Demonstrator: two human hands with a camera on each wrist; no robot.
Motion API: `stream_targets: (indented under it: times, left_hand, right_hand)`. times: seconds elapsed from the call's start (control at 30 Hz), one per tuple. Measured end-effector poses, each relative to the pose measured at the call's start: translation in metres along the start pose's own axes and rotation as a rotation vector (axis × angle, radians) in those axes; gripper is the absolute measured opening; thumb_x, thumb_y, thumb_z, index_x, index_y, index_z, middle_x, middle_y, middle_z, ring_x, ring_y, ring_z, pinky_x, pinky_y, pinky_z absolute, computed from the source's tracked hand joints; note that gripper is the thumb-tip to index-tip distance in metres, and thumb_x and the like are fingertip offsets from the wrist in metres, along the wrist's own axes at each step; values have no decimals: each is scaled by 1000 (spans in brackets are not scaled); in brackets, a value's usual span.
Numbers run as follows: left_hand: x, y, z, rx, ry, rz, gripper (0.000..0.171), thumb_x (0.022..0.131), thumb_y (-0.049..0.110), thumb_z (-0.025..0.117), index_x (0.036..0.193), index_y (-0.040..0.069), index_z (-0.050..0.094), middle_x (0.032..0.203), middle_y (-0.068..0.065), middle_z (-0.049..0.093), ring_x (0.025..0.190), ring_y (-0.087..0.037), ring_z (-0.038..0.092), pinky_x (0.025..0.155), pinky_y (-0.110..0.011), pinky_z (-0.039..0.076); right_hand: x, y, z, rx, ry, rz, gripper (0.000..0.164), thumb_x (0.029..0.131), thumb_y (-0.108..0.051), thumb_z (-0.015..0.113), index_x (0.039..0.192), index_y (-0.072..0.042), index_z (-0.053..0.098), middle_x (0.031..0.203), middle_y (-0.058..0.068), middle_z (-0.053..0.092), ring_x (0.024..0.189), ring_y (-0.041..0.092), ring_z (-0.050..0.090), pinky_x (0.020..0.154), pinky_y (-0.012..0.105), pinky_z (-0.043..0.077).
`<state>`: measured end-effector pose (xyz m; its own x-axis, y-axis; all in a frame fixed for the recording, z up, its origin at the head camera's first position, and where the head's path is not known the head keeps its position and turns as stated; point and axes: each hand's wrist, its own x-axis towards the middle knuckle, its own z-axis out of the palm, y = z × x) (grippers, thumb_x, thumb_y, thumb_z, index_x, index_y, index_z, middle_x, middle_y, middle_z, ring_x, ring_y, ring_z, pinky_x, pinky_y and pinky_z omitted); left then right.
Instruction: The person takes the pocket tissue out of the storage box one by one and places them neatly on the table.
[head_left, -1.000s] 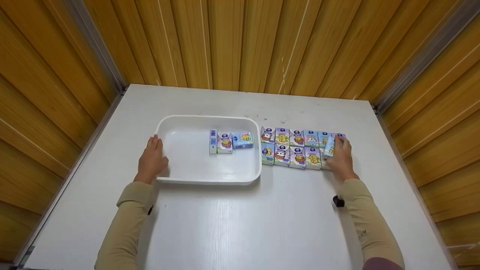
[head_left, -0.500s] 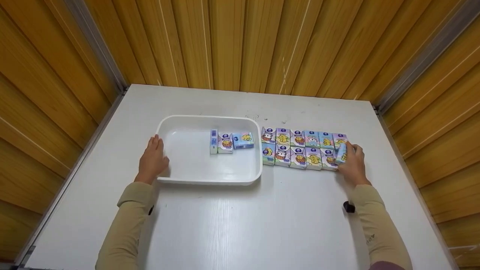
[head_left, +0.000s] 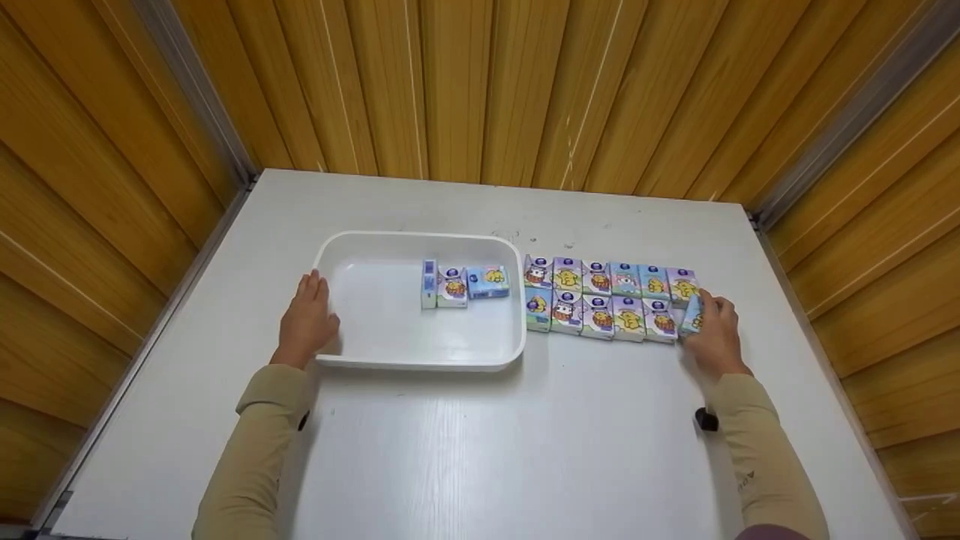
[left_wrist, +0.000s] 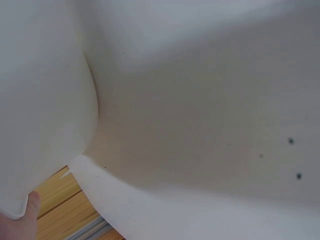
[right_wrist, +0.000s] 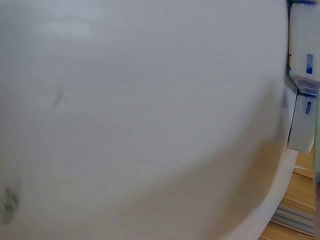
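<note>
My left hand point(head_left: 306, 321) grips the left wall of a white tray point(head_left: 420, 365), fingers along the rim and thumb on the inner side. In the left wrist view a bit of this hand point(left_wrist: 22, 220) shows at the tray's corner. At the right end of the front row, my right hand point(head_left: 716, 334) holds a light blue pocket tissue pack point(head_left: 691, 315) between thumb and fingers. Two rows of cartoon-printed tissue packs point(head_left: 598, 313) lie side by side, right of the tray. Inside the tray are a tissue pack on its edge point(head_left: 429, 283), a purple one point(head_left: 452, 286) and a blue one point(head_left: 487, 282).
The rows' left end sits right against the tray's right wall. All of it rests on a white table point(head_left: 480, 450), with yellow wood-look panels point(head_left: 465, 90) behind and at both sides. A black object point(head_left: 706, 419) shows beside the right sleeve.
My right hand has moved right and slightly toward me with the blue tissue pack, from over the rows to the front row's right end. The left hand and tray have stayed in place.
</note>
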<state>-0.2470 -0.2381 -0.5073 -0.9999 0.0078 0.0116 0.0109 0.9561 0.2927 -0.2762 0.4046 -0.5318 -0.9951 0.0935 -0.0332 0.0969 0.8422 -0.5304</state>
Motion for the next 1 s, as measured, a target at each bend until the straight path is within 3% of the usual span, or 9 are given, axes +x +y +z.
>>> stream_targets:
  times: [0.3,0.57,0.83,1.0]
  left_hand:
    - [1,2,0,12,-18,-23,64,82,14,49,136,-9,22,146,-22,11,135,-37,8,106,-51,20]
    - [1,2,-1,22,-15,-28,65,81,14,49,136,-9,22,146,-22,12,135,-37,9,106,-50,21]
    - [0,1,1,3,-10,-7,65,81,12,48,135,-10,22,146,-23,12,134,-38,9,105,-52,21]
    - [0,0,1,1,4,-1,65,80,12,49,135,-9,23,146,-24,13,134,-38,10,105,-53,22]
  right_hand:
    - [1,7,6,-33,-69,-9,87,65,12,41,142,-6,5,136,29,11,122,46,16,98,59,23]
    - [1,8,7,-37,-145,-23,85,69,10,43,143,-9,5,140,29,7,126,49,12,98,62,21]
    - [2,9,5,-51,-99,-137,83,66,18,37,141,-4,10,138,29,15,123,50,20,97,61,24]
    - [2,5,4,-61,-67,-128,78,69,18,37,140,-3,14,139,29,18,124,50,18,100,60,19]
